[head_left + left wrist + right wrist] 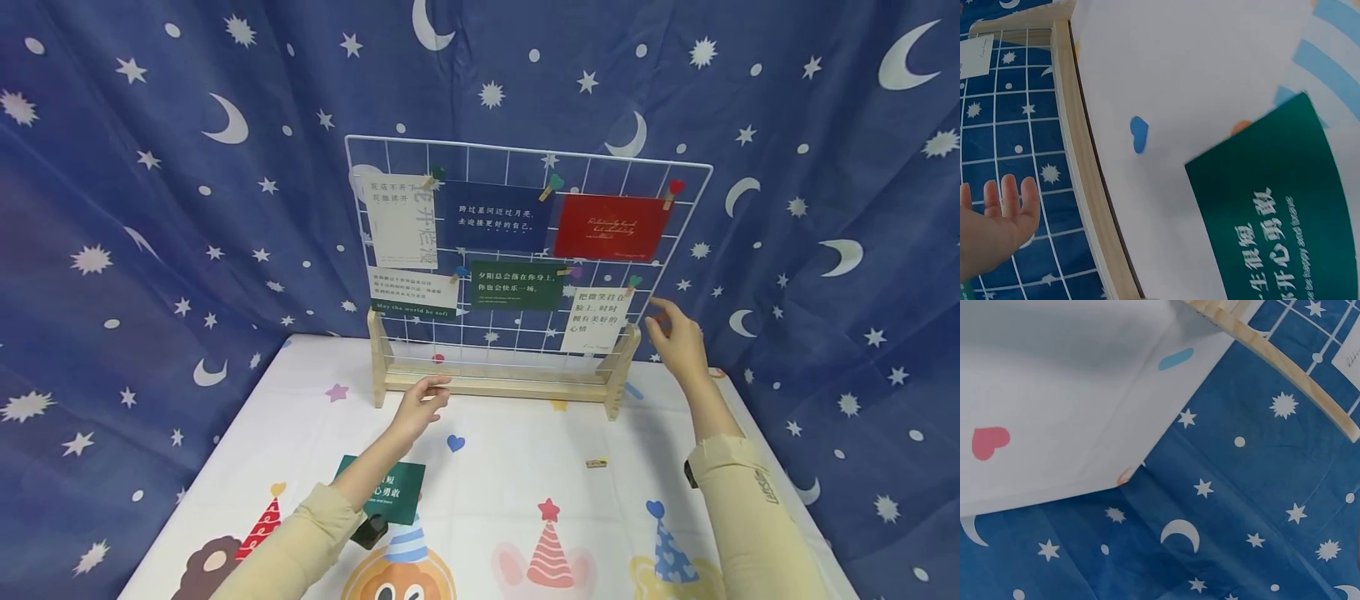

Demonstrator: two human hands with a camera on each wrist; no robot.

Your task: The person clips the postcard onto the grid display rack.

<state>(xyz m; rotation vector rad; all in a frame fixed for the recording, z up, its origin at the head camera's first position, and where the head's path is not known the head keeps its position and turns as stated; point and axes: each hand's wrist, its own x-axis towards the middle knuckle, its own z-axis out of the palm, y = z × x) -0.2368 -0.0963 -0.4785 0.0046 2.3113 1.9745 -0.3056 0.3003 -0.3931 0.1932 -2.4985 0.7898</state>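
Note:
A white wire grid panel [517, 333] stands upright in a wooden base [495, 386], with several cards clipped to it. My right hand [677, 337] is raised beside the panel's right edge, fingers loosely bent and no object visible in them. Nearest to it hangs a white card [596, 321] held by a green-heart clothespin [634, 283]. My left hand [422, 408], palm turned up in the left wrist view, hovers before the base with relaxed fingers and holds nothing. Below that forearm a loose green card [405, 492] lies on the table, partly covered by the sleeve.
A small wooden clothespin [596, 463] lies on the white patterned tablecloth [510, 467]. Also on the grid are a blue card [495, 217], a red card [611, 227], a green card [516, 286] and two pale cards on the left. A blue star-and-moon curtain [225, 200] surrounds the table.

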